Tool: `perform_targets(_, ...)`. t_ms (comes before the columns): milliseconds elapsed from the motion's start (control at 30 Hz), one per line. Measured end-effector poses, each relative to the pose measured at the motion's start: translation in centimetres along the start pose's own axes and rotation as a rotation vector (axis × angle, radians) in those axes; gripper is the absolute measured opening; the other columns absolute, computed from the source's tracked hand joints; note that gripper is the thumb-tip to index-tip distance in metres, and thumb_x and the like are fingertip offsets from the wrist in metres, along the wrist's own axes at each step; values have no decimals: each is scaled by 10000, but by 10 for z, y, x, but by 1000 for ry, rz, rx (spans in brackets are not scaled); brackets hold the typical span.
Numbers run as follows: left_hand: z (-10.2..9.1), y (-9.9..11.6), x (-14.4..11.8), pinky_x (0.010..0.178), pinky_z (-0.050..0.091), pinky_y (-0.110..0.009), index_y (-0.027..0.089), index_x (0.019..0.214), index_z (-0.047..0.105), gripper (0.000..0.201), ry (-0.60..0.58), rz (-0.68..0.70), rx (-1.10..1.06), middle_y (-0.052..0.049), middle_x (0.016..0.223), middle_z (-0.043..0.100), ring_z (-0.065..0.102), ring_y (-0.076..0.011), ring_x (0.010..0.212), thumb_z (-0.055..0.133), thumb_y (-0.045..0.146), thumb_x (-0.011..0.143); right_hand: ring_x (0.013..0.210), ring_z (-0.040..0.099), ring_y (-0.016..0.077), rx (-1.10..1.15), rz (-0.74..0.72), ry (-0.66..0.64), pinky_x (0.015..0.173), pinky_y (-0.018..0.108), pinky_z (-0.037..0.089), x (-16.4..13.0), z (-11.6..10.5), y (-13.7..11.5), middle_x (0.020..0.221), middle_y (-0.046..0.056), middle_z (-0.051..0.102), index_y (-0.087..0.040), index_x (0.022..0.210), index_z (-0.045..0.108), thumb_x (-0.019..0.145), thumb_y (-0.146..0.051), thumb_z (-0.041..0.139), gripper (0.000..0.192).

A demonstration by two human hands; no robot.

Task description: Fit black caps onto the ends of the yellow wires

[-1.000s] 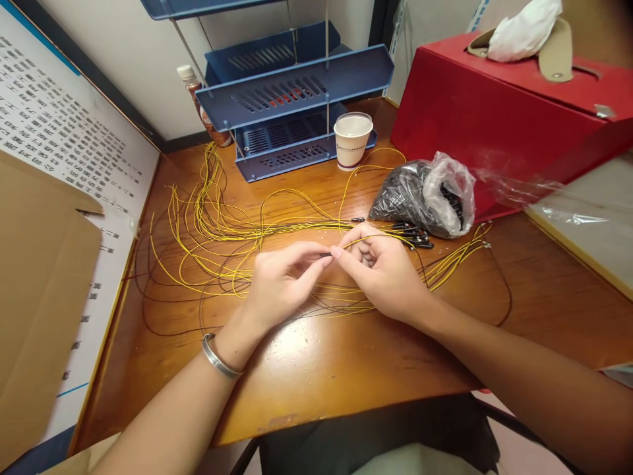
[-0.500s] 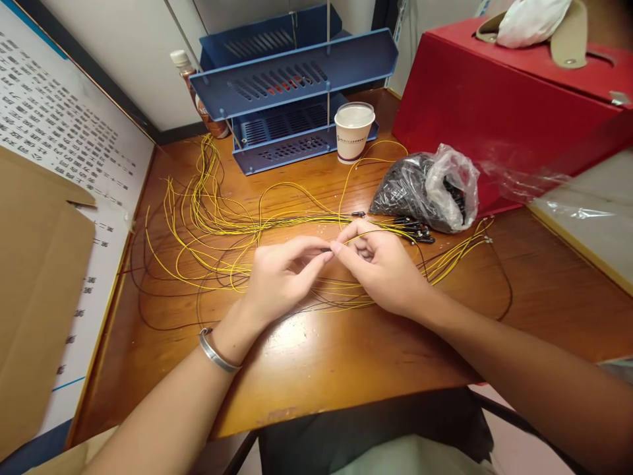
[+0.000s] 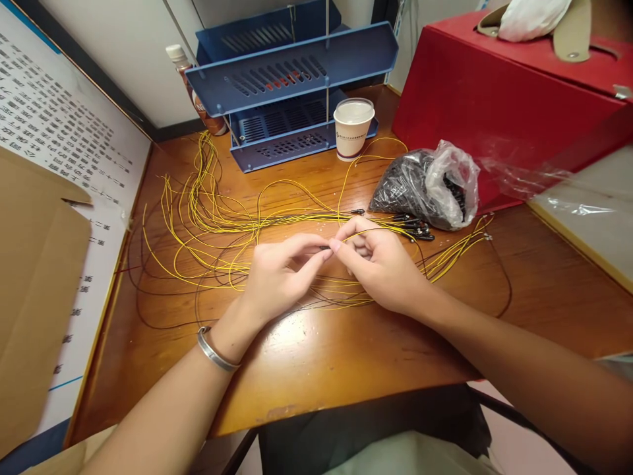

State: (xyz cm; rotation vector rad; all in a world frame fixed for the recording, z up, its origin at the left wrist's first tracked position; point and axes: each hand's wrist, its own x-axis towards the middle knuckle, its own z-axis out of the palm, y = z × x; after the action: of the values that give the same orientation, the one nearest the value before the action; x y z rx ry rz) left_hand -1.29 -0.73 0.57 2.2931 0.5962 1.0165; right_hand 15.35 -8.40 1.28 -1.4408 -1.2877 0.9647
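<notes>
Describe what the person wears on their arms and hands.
Both forearms are bare, with no sleeves in view. The left wrist carries a plain silver bangle. The left hand and right hand wear no gloves; no rings show.

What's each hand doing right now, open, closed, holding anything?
Left hand: closed, fingertips pinching a small black sleeve.
Right hand: closed, pinching a yellow wire at the same sleeve.

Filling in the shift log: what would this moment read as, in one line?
left hand: pinching small black sleeve | right hand: pinching yellow wire at the sleeve | nearby: bag of black sleeves, paper cup
</notes>
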Motion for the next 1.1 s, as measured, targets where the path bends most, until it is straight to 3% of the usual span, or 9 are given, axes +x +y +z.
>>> perform_targets(333, -1, 2, 1, 616, 558, -111, 135, 933, 745, 92, -34, 33, 46, -14, 823, 796, 706, -64, 611, 667, 169, 898, 476, 376, 51, -125, -38, -24, 481, 226, 273, -3, -2, -2, 590, -75, 445, -172, 873, 555, 958, -357, 552, 204)
perform_targets(867, -1, 1, 1, 607, 544, -108, 145, 920, 735, 86, -31, 77, 101, 1, 806, 790, 693, -56, 602, 659, 176, 896, 475, 385, 57, -119, -37, -29, 473, 229, 274, -3, -2, -4, 562, -84, 417, -190, 878, 543, 937, -300, 579, 130)
perform_targets(1100, -1, 2, 1, 592, 522, -115, 150, 924, 730, 94, -43, 97, 134, 8, 792, 783, 669, -48, 577, 642, 180, 906, 498, 424, 67, -157, -48, -39, 496, 236, 305, -5, -3, -3, 583, -67, 473, -195, 890, 551, 958, -333, 568, 155)
